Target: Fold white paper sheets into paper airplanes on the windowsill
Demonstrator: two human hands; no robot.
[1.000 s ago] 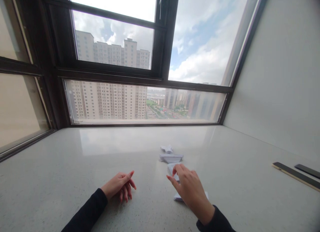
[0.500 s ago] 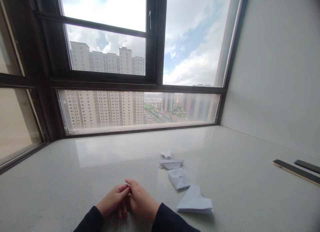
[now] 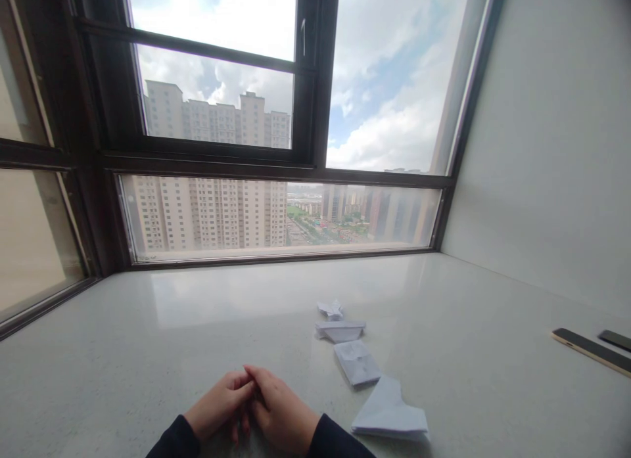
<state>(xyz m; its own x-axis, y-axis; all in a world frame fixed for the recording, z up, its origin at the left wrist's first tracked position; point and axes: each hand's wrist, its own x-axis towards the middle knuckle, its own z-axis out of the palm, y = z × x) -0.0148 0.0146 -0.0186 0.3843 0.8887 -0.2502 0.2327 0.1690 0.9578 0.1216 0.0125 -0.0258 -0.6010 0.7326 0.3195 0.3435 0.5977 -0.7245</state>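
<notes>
My left hand (image 3: 219, 405) and my right hand (image 3: 286, 409) rest against each other low in the view, fingers folded together over the white surface. Both are closed, and no object shows in them; the insides of the palms are hidden. To their right lie several folded white paper pieces in a slanting row. Nearest is a large paper piece with a notched top edge (image 3: 392, 412). Beyond it come a flat rectangular paper packet (image 3: 357, 363), a boat-like folded paper (image 3: 340, 330) and a small pointed paper shape (image 3: 331, 309).
The white ledge (image 3: 123, 353) runs back to a dark-framed window (image 3: 315, 169) with tall buildings outside. A white wall (image 3: 542, 149) bounds the right. Near it lie a long dark bar with a tan edge (image 3: 591, 350) and a second dark object (image 3: 616, 340).
The view has shifted slightly, so the papers and hands sit a little lower in it. My hands stay folded together, and the papers keep their arrangement.
</notes>
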